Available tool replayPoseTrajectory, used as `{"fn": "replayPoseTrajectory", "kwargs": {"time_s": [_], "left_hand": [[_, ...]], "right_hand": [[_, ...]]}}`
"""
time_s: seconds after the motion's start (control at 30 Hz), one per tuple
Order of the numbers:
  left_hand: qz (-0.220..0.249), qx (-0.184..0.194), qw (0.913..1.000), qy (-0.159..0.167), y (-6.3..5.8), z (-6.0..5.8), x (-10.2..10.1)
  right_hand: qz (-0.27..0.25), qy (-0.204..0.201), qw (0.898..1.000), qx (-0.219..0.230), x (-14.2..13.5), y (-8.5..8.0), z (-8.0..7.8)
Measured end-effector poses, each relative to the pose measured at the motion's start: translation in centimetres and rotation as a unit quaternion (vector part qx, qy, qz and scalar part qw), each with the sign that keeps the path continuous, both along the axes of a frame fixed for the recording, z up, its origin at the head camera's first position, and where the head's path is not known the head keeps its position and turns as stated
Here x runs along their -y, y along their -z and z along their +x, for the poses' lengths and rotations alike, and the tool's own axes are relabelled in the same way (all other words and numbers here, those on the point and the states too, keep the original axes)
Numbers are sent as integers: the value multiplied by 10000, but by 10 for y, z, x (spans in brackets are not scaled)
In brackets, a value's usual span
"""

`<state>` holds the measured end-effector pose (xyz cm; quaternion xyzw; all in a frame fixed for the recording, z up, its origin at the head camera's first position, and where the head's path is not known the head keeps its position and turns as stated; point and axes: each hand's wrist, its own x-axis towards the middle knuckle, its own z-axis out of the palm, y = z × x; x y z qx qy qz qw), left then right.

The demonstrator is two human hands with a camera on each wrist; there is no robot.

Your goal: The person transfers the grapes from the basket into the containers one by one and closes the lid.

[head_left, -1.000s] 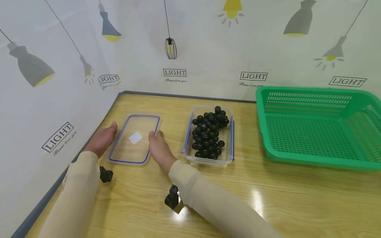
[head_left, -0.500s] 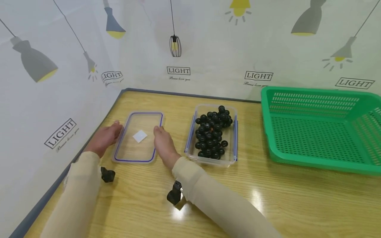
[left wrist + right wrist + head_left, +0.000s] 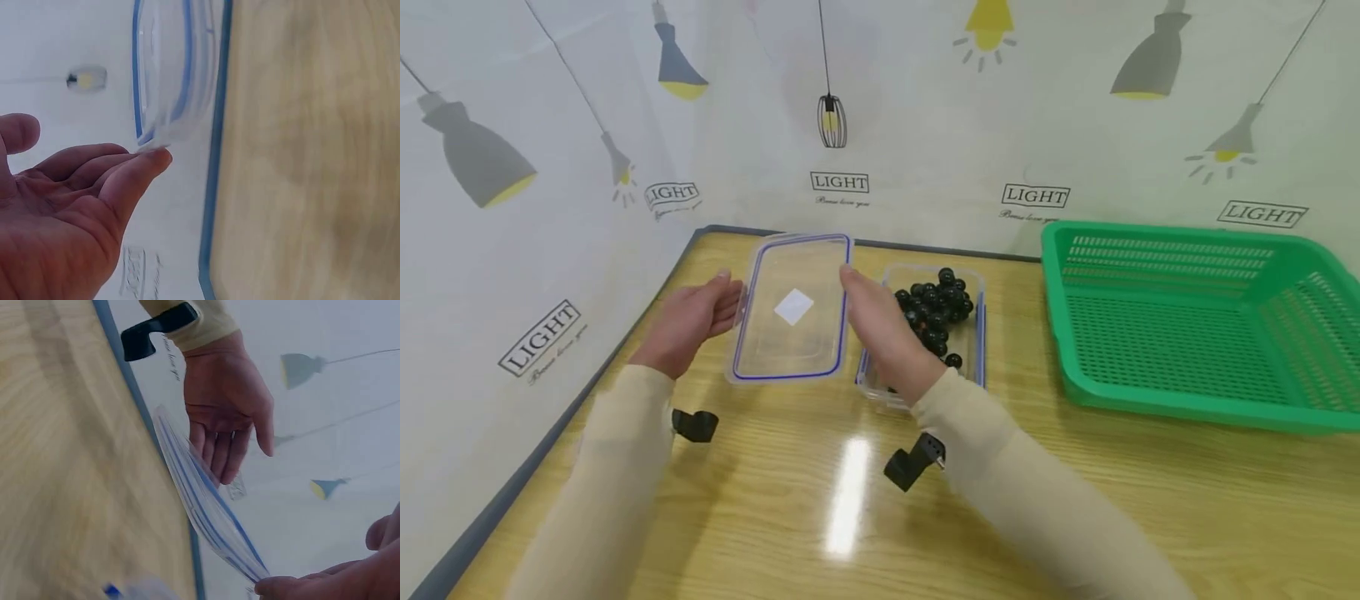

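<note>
A clear rectangular lid (image 3: 805,350) with a blue seal and a white square label is held up between my two hands, tilted, its shadowed underside over the table. My left hand (image 3: 688,325) lies at its left edge with fingers extended, fingertips (image 3: 156,157) touching the rim and the thumb apart from it. My right hand (image 3: 887,333) is at the opposite edge; in the right wrist view its fingertips (image 3: 272,586) meet the rim while the thumb stands away. Behind the right hand stands a clear container (image 3: 980,333) with blue side clips, holding a bunch of dark grapes (image 3: 934,312), partly hidden.
A green perforated basket (image 3: 1150,404) stands on the right of the wooden table (image 3: 775,517). Light fabric printed with lamps (image 3: 925,100) rises behind and at the left, beyond the table's dark edge. Each wrist carries a small black device.
The lid has risen off the table and moved right and away from me, carried between both hands. The container with grapes and the basket stay in place.
</note>
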<state>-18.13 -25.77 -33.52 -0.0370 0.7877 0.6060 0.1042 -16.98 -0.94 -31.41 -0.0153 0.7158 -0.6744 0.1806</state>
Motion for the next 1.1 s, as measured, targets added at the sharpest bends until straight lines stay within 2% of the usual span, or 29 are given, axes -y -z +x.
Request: {"fn": "replayPoseTrajectory", "kwargs": {"time_s": [0.13,0.27,0.37,0.47,0.6,0.83,1.1], "left_hand": [[336,-137,9992,147,-10,-2,-33],[636,-294,9966,425,-15,-4,-66],[754,-366,9946,609,-18,-4,-92],[743,-391,9935,763,-19,-4,-115],[550,-436,9932,927,-18,-4,-140],[405,-597,9908,1147,-16,-5,-164],[243,-1183,9869,1069,-20,-4,-167]], "right_hand": [[-50,-50,9998,-196,-39,-12,1],[-367,-3,9988,-316,-78,-20,4],[-282,147,9989,-342,-108,-27,10],[-32,87,9994,-343,-138,-33,16],[-41,89,9998,-184,-169,-36,20],[67,307,9993,-184,-190,-25,22],[-98,436,9972,-606,-195,-24,22]]}}
